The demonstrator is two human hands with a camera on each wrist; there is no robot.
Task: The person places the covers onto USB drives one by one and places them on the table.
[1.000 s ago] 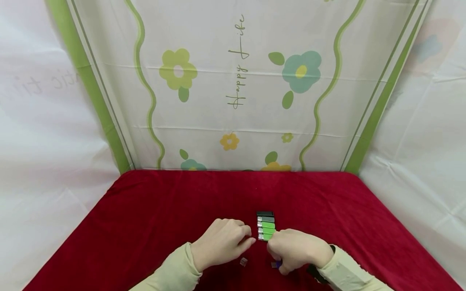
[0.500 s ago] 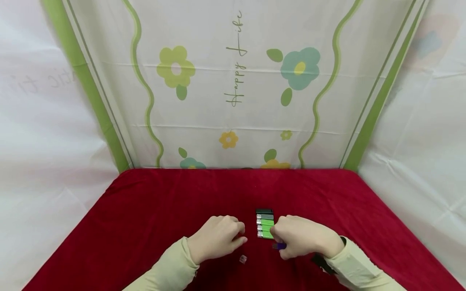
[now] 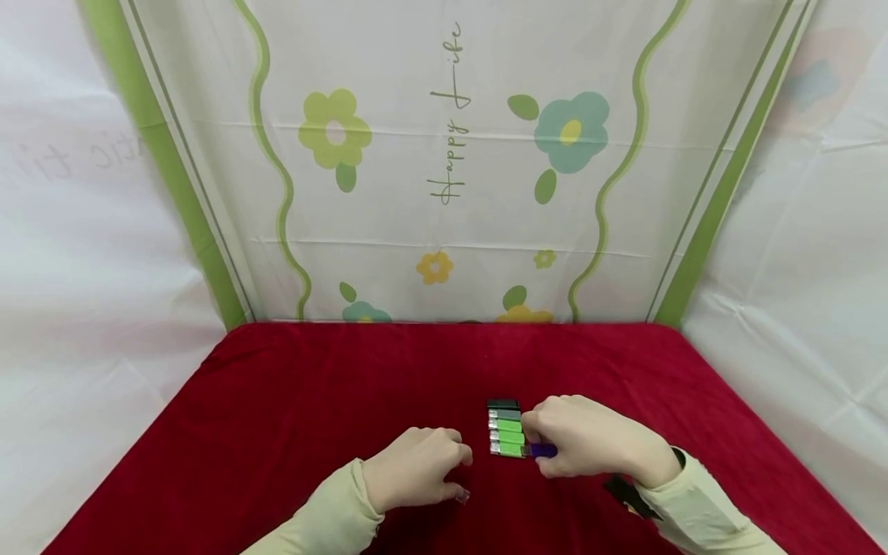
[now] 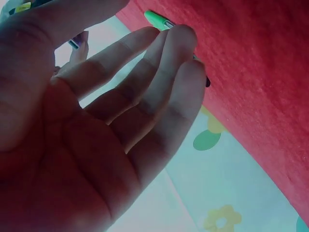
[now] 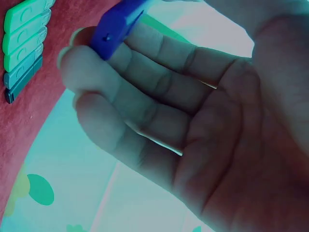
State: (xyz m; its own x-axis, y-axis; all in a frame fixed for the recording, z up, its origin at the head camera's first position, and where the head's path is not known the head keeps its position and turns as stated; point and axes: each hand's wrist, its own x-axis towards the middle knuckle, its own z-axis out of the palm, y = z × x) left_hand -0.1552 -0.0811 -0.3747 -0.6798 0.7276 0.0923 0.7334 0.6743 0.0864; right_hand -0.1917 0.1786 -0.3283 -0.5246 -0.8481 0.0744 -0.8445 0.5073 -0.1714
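Observation:
My right hand (image 3: 590, 435) pinches a purple USB flash drive (image 3: 543, 450) between thumb and fingers, its metal plug pointing left. In the right wrist view the purple drive (image 5: 116, 31) shows at the fingertips. Just left of this hand lies a row of flash drives: a black one (image 3: 502, 404) farthest away, then a grey one (image 3: 506, 415), then three green ones (image 3: 508, 449). The held drive's plug overlaps the right end of the nearest green one. My left hand (image 3: 416, 468) has loosely bent fingers, its thumb tip right at a small clear cap (image 3: 463, 497).
Red cloth (image 3: 347, 385) covers the table. A patterned white curtain (image 3: 444, 193) rises behind it, with white side curtains (image 3: 798, 270). Something dark (image 3: 631, 496) shows beneath the right sleeve (image 3: 701, 493).
My right hand has lifted the purple drive away from me and a little rightward, up beside the row. My left hand has come down nearer me, bringing the thumb to the clear cap.

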